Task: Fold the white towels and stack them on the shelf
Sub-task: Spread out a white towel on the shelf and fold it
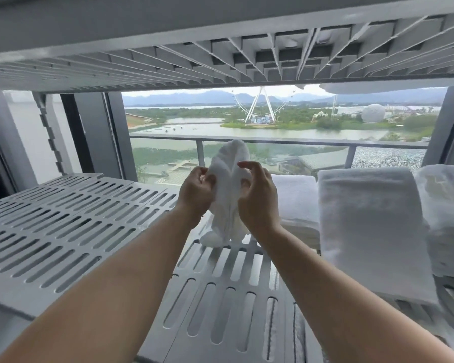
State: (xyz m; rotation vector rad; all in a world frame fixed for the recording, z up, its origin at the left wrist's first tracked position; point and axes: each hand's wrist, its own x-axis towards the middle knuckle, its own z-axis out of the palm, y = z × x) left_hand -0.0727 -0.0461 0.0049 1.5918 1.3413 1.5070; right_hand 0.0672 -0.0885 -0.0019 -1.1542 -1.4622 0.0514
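Note:
A small white towel (pixel 227 195) hangs crumpled between both hands above the grey slatted shelf (pixel 76 226), its lower end touching the slats. My left hand (pixel 195 191) pinches its left edge. My right hand (pixel 257 197) grips the right side with curled fingers. To the right a folded white towel (pixel 370 226) lies on the shelf, another folded towel (pixel 296 200) behind it, and a further pile of white towels (pixel 448 216) at the far right.
The ribbed underside of an upper shelf (pixel 220 48) runs close overhead. A grey shelf post (pixel 50 132) stands at the left. Behind the shelf a window shows a balcony railing (pixel 299 141). The left half of the shelf holds nothing.

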